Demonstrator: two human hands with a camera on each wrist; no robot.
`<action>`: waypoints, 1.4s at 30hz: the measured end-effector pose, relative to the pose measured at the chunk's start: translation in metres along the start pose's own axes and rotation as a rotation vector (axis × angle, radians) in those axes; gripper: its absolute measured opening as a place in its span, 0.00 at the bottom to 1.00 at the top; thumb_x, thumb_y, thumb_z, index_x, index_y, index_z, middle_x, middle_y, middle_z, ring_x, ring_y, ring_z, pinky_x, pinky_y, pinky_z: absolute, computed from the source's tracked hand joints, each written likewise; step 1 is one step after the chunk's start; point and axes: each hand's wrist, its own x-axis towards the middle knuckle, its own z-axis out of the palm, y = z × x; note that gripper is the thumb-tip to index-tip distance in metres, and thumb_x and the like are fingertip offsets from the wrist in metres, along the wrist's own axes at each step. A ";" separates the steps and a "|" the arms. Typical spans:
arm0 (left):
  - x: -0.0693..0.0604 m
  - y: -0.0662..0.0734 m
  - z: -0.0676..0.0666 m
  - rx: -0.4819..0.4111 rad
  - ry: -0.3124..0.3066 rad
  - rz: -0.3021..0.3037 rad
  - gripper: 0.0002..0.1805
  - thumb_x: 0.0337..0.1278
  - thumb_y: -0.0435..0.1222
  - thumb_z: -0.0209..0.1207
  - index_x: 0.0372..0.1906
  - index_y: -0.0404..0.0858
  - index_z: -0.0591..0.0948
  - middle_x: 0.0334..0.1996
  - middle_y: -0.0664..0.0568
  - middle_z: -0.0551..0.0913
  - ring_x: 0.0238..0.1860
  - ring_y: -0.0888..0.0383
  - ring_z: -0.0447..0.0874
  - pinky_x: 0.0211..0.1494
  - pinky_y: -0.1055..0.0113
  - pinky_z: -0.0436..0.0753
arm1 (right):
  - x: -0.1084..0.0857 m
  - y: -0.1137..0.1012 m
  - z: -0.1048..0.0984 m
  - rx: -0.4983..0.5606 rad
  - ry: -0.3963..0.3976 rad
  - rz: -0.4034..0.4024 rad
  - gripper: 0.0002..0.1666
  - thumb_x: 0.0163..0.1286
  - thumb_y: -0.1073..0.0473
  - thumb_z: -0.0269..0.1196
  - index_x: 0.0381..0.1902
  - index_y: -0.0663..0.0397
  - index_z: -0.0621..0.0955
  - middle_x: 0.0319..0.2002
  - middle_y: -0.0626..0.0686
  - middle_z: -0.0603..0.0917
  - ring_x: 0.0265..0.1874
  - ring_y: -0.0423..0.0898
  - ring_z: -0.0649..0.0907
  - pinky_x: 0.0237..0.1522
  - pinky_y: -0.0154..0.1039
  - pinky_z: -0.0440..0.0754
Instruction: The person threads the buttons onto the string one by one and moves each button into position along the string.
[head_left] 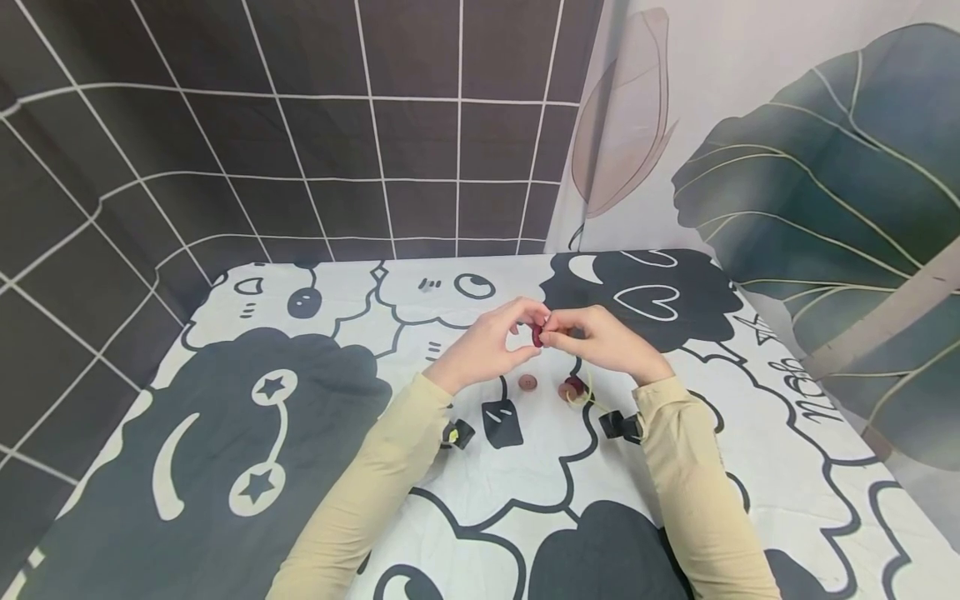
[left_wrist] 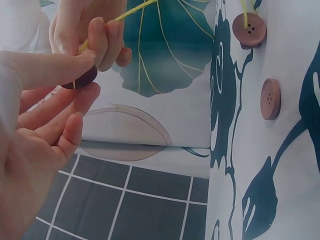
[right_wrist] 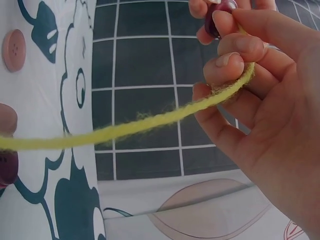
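Above the cloth, my left hand (head_left: 487, 342) pinches a dark red button (left_wrist: 86, 78) between thumb and fingers. Facing it, my right hand (head_left: 600, 337) holds a yellow yarn (right_wrist: 150, 122) right at the button, thumb and index finger close to its edge. From the right hand's curled fingers the yarn trails down toward the cloth. Whether its end passes through the button's holes is hard to tell. Below, a pinkish-brown button (left_wrist: 249, 30) has the yarn through it, and another dark red button (right_wrist: 7, 169) lies against it. One loose brown button (head_left: 527, 382) lies to their left.
A patterned black and white cloth (head_left: 517, 483) covers the table. Dark gridded fabric (head_left: 420, 142) hangs behind it, and a leaf-print curtain (head_left: 817, 167) hangs at the right. Small black devices (head_left: 459, 433) sit at both wrists.
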 end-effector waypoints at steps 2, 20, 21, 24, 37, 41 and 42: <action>0.000 -0.001 0.000 -0.003 0.018 -0.012 0.24 0.54 0.29 0.65 0.55 0.37 0.71 0.47 0.48 0.84 0.51 0.56 0.82 0.52 0.67 0.77 | 0.001 0.000 0.001 0.005 0.001 0.003 0.04 0.69 0.62 0.61 0.34 0.53 0.82 0.28 0.46 0.82 0.28 0.38 0.74 0.31 0.32 0.71; -0.002 -0.003 0.001 -0.033 0.149 -0.010 0.14 0.53 0.32 0.67 0.45 0.39 0.79 0.42 0.50 0.85 0.46 0.58 0.82 0.50 0.60 0.80 | 0.000 0.000 0.002 0.040 0.003 0.074 0.09 0.74 0.58 0.55 0.32 0.50 0.77 0.18 0.44 0.70 0.16 0.38 0.67 0.23 0.33 0.66; -0.002 -0.002 0.001 -0.034 0.148 -0.010 0.14 0.53 0.33 0.67 0.45 0.40 0.79 0.42 0.50 0.85 0.47 0.58 0.82 0.51 0.60 0.80 | 0.000 0.000 0.002 0.039 0.003 0.075 0.09 0.74 0.58 0.55 0.32 0.50 0.77 0.18 0.44 0.70 0.16 0.38 0.67 0.22 0.33 0.66; -0.002 -0.002 0.001 -0.035 0.141 -0.017 0.14 0.53 0.33 0.67 0.45 0.40 0.80 0.42 0.51 0.86 0.47 0.59 0.82 0.51 0.61 0.80 | 0.001 0.000 0.002 0.037 0.012 0.073 0.09 0.74 0.58 0.55 0.32 0.50 0.78 0.18 0.44 0.70 0.16 0.37 0.67 0.22 0.33 0.65; -0.001 0.001 -0.001 -0.021 0.138 -0.012 0.16 0.53 0.33 0.67 0.46 0.39 0.77 0.41 0.49 0.85 0.45 0.56 0.82 0.51 0.56 0.79 | 0.003 -0.002 0.002 0.075 0.024 0.105 0.10 0.74 0.58 0.54 0.32 0.53 0.78 0.18 0.46 0.70 0.18 0.39 0.71 0.25 0.33 0.69; -0.001 0.002 -0.001 -0.024 0.147 -0.016 0.15 0.53 0.34 0.68 0.44 0.39 0.77 0.41 0.49 0.84 0.44 0.56 0.82 0.51 0.57 0.79 | 0.003 -0.002 0.002 0.092 0.017 0.114 0.10 0.74 0.57 0.55 0.31 0.52 0.77 0.18 0.47 0.70 0.18 0.39 0.71 0.25 0.33 0.69; -0.002 0.002 -0.001 -0.026 0.146 -0.017 0.14 0.53 0.34 0.68 0.44 0.39 0.78 0.41 0.49 0.85 0.45 0.55 0.82 0.52 0.56 0.80 | 0.003 -0.002 0.002 0.094 0.016 0.114 0.10 0.74 0.56 0.56 0.31 0.52 0.77 0.18 0.47 0.69 0.18 0.39 0.71 0.25 0.33 0.69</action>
